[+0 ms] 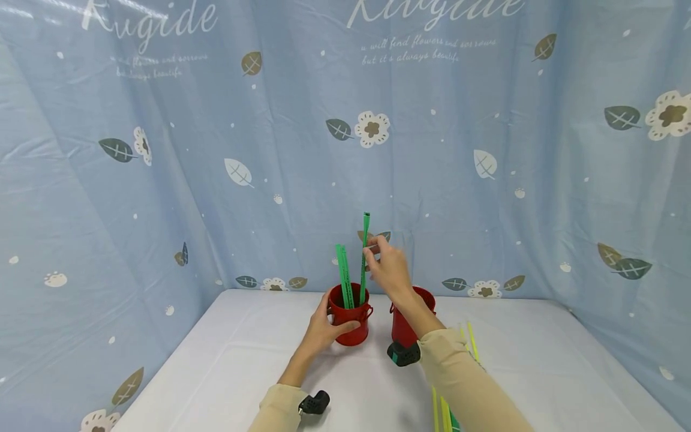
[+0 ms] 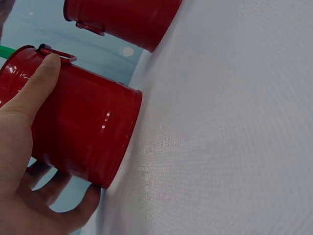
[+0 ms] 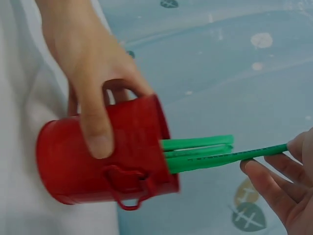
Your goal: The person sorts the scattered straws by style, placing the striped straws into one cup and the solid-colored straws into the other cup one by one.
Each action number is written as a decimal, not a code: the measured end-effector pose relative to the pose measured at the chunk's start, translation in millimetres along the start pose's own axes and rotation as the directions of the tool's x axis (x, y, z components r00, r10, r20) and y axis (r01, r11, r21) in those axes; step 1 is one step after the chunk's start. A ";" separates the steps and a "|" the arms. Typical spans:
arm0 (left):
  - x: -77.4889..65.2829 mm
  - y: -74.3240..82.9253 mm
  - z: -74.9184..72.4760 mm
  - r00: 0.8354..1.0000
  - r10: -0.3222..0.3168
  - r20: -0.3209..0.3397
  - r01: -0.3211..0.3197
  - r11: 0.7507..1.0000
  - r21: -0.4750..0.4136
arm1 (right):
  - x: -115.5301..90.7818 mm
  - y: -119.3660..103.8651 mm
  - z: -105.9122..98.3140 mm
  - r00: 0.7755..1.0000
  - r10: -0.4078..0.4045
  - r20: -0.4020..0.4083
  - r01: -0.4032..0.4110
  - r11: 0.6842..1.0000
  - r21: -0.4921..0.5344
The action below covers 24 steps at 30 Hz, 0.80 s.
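My left hand holds a small red metal bucket by its side, thumb near the handle and fingers around the far side. Several green printed tubes, like heat-shrink tubing, stand in that bucket and lean left. Over the rim, my right hand pinches another green tube upright between thumb and fingertips. Its lower end is inside the bucket, hidden by the rim. The right wrist view shows this pinch at the right edge, with the green tubes sticking out of the bucket.
A second red bucket stands to the right, partly behind the right forearm. Yellow strips and a green piece lie on the white-covered table by the right sleeve. A blue patterned curtain hangs behind.
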<state>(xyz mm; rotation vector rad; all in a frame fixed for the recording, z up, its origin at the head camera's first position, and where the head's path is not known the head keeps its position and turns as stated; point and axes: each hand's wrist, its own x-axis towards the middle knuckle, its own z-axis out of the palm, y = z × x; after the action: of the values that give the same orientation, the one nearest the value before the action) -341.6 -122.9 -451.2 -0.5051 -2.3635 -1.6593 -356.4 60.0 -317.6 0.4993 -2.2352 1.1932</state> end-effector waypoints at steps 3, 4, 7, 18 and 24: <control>-4.2 13.2 -3.0 1.000 0.015 0.012 -0.015 1.000 -0.001 | -5.6 7.5 9.3 1.000 0.019 0.014 -0.019 1.000 -0.002; -5.0 15.8 -3.7 1.000 0.018 0.016 -0.018 1.000 0.003 | -7.5 9.5 12.3 0.999 0.028 0.023 -0.028 1.000 0.001; -6.6 20.4 -4.7 1.000 0.019 0.021 -0.019 1.000 0.010 | -14.0 14.9 20.7 0.997 0.059 0.057 -0.060 0.998 0.015; -5.9 18.4 -4.2 1.000 0.011 0.024 -0.011 1.000 0.013 | -28.6 27.5 38.9 0.984 0.142 0.106 -0.142 0.990 -0.004; 1.7 -2.5 1.3 1.000 0.006 0.007 -0.006 1.000 0.014 | -28.9 29.2 40.1 0.982 0.148 0.118 -0.148 0.989 -0.011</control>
<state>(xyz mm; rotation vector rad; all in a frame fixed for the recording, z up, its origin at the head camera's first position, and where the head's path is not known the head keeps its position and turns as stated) -344.1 -122.1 -453.2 -0.5162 -2.3745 -1.6392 -362.0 43.8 -372.4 0.4195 -2.4105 1.2652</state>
